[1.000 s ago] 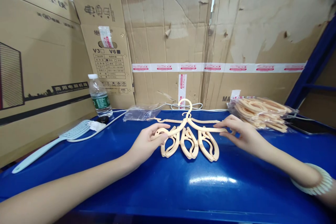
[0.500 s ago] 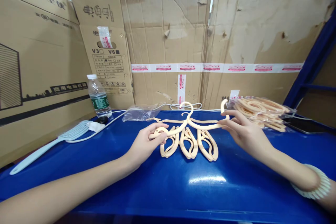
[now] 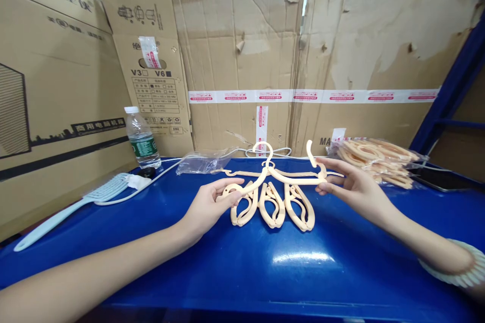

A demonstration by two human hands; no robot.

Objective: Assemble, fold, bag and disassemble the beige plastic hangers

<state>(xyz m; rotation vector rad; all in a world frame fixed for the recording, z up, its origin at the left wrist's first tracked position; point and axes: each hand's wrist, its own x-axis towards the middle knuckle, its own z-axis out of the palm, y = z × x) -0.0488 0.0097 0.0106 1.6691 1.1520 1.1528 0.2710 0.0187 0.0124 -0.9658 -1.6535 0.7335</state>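
A cream plastic folding hanger [image 3: 294, 180] is held up between both hands, its hook upward and its arms spread. My left hand [image 3: 212, 208] pinches the hanger's left end between thumb and fingers. At the other end, my right hand [image 3: 350, 181] grips the tip, where a curved end piece sticks upward. Behind it, an unfolded hanger [image 3: 242, 175] lies on the table. Just below the held one are three folded hangers in a row: a left one [image 3: 243, 223], a middle one [image 3: 273, 224] and a right one [image 3: 309, 222].
On the blue table [image 3: 242, 272], bagged hangers [image 3: 373, 156] lie at the right beside a dark phone [image 3: 439, 181]. To the left are a water bottle [image 3: 142, 139], a light blue brush [image 3: 76, 207], a white cable [image 3: 125, 199] and a clear plastic bag [image 3: 204, 161]. Cardboard [image 3: 242, 60] stands behind.
The hanger's right end piece has swung leftward and its hook has shifted slightly left and up. My right hand has changed its grip at the tip; my left hand has barely moved.
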